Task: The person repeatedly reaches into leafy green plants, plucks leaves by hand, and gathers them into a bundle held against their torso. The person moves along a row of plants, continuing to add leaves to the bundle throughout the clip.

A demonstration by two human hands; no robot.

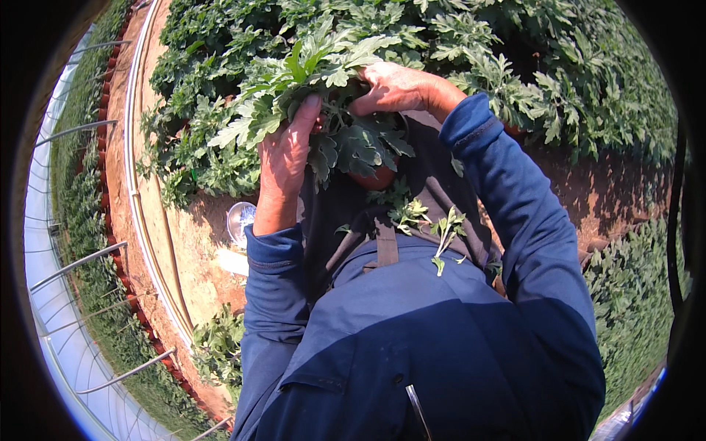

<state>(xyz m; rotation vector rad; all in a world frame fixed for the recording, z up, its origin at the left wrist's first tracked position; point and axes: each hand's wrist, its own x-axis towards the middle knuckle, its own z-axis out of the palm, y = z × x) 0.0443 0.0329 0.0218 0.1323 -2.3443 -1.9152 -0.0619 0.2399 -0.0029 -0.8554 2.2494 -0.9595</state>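
A potted plant with lobed green leaves, likely a chrysanthemum [361, 146], sits before my lap, its reddish-brown pot [376, 177] partly showing under the foliage. My left hand [288, 140] grips the plant's leaves from the left, thumb up and most fingers hidden behind them. From the right, my right hand [400, 88] reaches into the same foliage, thumb and fingers curled around leaves or stems; the fingertips are hidden. Loose leafy cuttings [448, 231] lie on my dark apron [397, 190] and waist.
Dense rows of similar plants [220, 71] fill the area ahead, and more foliage [634, 308] grows at right. On the soil at left are a metal bowl [240, 220], a white pipe [134, 165] and metal hoops [80, 267] beside plastic sheeting [41, 231].
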